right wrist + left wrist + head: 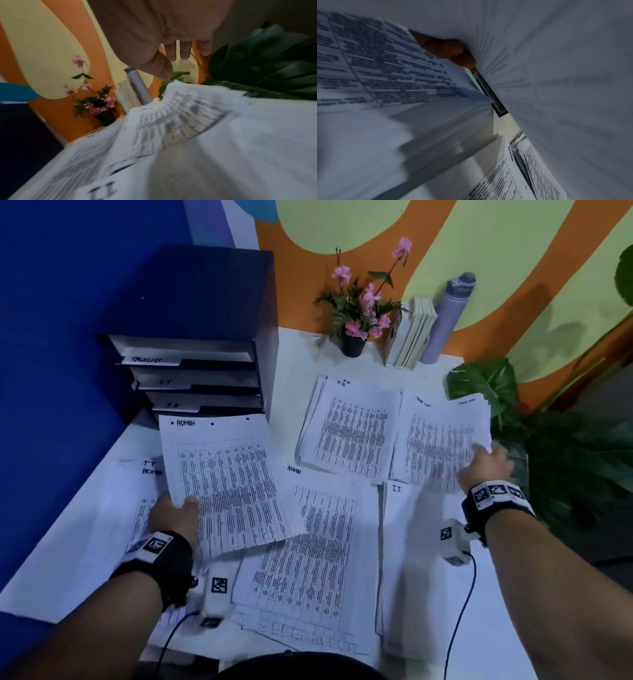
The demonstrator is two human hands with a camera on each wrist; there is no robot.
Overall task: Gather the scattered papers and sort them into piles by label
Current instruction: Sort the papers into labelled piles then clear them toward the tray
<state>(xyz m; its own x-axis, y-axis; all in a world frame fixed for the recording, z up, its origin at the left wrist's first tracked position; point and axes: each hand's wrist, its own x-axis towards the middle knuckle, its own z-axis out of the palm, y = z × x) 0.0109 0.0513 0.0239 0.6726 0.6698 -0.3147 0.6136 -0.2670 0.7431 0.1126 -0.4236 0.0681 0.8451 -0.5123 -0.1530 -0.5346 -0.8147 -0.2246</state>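
Note:
White printed sheets with handwritten labels cover the white table (294,347). My left hand (180,513) pinches the left edge of a sheet marked ADMIN (226,474), thumb on top, and holds it tilted above the table; in the left wrist view its fingers (448,50) show under the sheet (565,81). A second ADMIN pile (318,546) lies at the centre, an IT pile (411,542) to its right, and a pile marked IT and ADMIN (133,501) at the left. Further back lie an HR pile (349,429) and a task list pile (442,440). My right hand (486,463) (173,54) hovers at that pile's right edge, fingers straight, holding nothing.
A dark file organiser (191,337) with labelled trays stands at the back left. A flower pot (354,345), upright books (411,337) and a grey roll (448,316) line the wall. Large plant leaves (565,457) crowd the table's right edge.

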